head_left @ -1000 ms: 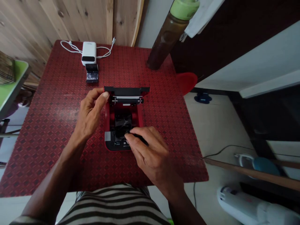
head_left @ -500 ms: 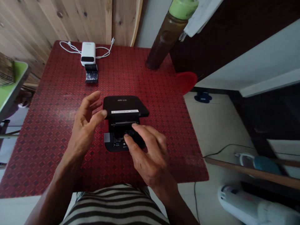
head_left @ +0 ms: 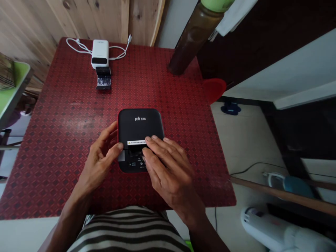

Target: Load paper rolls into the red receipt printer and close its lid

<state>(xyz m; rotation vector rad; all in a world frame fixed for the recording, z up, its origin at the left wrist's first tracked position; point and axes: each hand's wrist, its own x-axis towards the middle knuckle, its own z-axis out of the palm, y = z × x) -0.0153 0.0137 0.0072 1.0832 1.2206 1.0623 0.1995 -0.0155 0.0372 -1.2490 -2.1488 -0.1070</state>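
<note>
1. The compact printer (head_left: 136,131) is placed at the centre of the frame, flat on the red patterned tabletop (head_left: 65,147).
2. Its black lid (head_left: 148,122), seen tilted half a second ago, is now lowered nearly flat, and the inner compartment that was exposed then is covered.
3. By this change, the closing of the printer is judged to be almost complete; whether the lid is latched cannot be told. A glossy dark band (head_left: 135,153) is left showing between the lid's lower edge and the control panel (head_left: 133,164).
4. The right hand (head_left: 170,171) is laid over the printer's lower right corner, its fingers held side by side on the lid and part of the white warning strip (head_left: 135,142) covered. Whether anything is pinched under it cannot be told.
5. The left hand (head_left: 99,157) is held loosely spread at the printer's left edge, the thumb kept apart from the curled fingers and nothing visibly gripped.
6. A white power bank (head_left: 100,51) and a folded black scrap (head_left: 104,79) are seen at upper left, well apart from both hands.
</note>
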